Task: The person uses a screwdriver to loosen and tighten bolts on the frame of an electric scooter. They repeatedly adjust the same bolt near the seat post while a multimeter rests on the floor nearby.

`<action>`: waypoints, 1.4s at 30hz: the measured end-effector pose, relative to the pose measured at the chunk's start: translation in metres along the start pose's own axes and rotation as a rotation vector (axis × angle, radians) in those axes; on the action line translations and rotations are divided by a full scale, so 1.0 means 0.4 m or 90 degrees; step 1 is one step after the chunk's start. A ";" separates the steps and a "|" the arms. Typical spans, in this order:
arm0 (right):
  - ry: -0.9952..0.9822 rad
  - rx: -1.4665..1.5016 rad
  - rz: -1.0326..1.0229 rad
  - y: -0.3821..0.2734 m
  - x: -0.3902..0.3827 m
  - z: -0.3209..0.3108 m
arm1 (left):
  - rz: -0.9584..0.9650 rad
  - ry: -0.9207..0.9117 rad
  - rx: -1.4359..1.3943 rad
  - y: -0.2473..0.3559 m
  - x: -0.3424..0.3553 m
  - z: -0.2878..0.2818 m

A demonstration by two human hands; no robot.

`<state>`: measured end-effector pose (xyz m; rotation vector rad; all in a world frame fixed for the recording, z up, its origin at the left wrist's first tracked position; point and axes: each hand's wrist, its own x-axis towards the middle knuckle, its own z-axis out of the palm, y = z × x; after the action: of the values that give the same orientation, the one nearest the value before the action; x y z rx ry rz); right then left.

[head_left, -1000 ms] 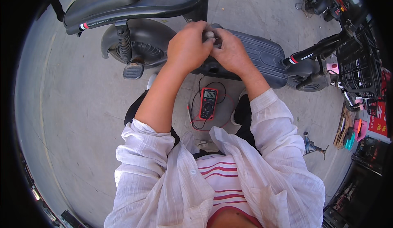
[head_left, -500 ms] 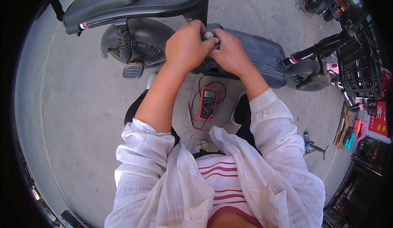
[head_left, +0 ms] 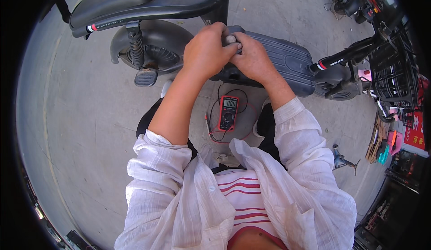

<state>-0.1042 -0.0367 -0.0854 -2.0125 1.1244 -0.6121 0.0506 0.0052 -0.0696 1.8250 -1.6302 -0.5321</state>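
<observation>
My left hand (head_left: 203, 51) and my right hand (head_left: 252, 58) meet over the rear end of the scooter's black ribbed footboard (head_left: 287, 59), beside the upright below the seat. Both have curled, closed fingers, with thumbs nearly touching. Between them shows a small greyish rounded tip; whether it is a fingertip or a held piece I cannot tell. The fingers hide whatever lies beneath. On the ground below my hands lies a red and black multimeter (head_left: 228, 113), its display lit. A red test probe (head_left: 207, 123) rests beside it, among looped leads.
The scooter's seat (head_left: 116, 3) and rear wheel (head_left: 155, 43) are at upper left, with a pedal (head_left: 146, 77) sticking out. A wire basket (head_left: 395, 81) stands at right. A metal stand-like tool (head_left: 342, 159) and cardboard (head_left: 376, 138) lie on the ground at right.
Both hands have shifted very slightly to the right, still closed together. The multimeter and scooter have stayed in place.
</observation>
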 end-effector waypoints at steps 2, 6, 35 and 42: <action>0.010 0.001 -0.020 0.011 0.005 0.004 | 0.054 0.033 -0.047 -0.010 -0.001 0.009; 0.003 -0.005 -0.009 0.014 0.006 0.000 | 0.019 -0.021 -0.017 0.007 -0.003 -0.007; 0.044 -0.031 -0.069 0.028 -0.006 -0.004 | -0.037 -0.018 0.012 0.055 -0.007 -0.028; 0.053 -0.032 -0.086 0.045 -0.017 0.003 | 0.032 -0.017 -0.048 0.027 -0.021 -0.014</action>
<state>-0.1158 -0.0366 -0.1007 -2.1362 1.0670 -0.7492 0.0450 0.0140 -0.0590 1.7241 -1.6475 -0.5898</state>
